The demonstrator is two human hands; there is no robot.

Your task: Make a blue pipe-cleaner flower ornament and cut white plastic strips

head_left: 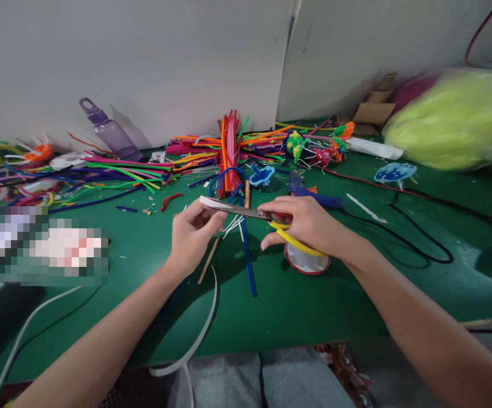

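Note:
My left hand [197, 229] is closed, its thumb and fingers pinching a white strip [212, 202]. In my right hand [303, 221] is a pair of scissors [291, 238] with yellow handles. Its blades reach left along the white strip, close to my left fingertips; whether they are parted is hard to tell. A long white ribbon [210, 317] hangs below my left hand and over the table's front edge. Beneath my hands lie a blue pipe cleaner [249, 260], a thin wooden stick [208, 262] and thin white stems. Under my right hand sits a red-rimmed white round container or roll [308, 260].
Bundles of coloured pipe cleaners [230, 147] spread along the back of the green table [335, 317]. A purple bottle [116, 133] leans at the wall. A blue glue gun [320, 198], its black cable [424, 255] and a yellow-green bag [454, 124] are to the right.

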